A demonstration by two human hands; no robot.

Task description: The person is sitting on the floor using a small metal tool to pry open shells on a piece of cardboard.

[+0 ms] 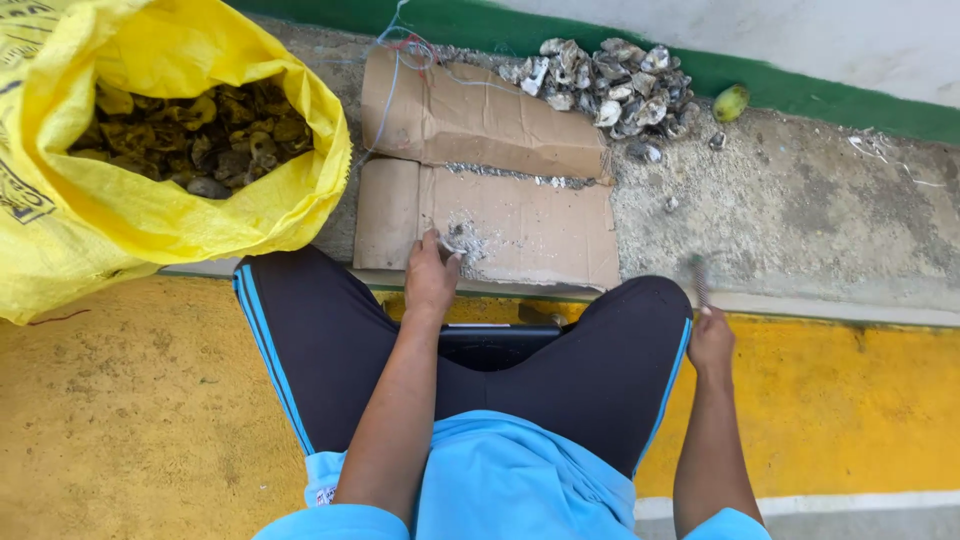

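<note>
I use the cardboard sheet (520, 215) as my reference. My left hand (430, 275) sits at its near edge, fingers pinched on a small grey shell (452, 243) pressed down onto the sheet, beside a patch of grey grit. My right hand (710, 340) hangs off the near right corner, above my knee, closed round the handle of a thin metal tool (698, 280) whose tip points towards the sheet; the tool is blurred, so I cannot tell its kind.

A pile of pale shells (610, 85) lies past the far right corner of the sheet. A yellow sack (150, 215) full of dark shells stands just left of it.

As I judge it, good practice here is as follows:
1. Keep the shell flat on the sheet, fingertips clear of the strike point.
2. Bring the tool in over the sheet, not over the knee.
3. Work above the grit patch, so fragments stay on the cardboard.
</note>
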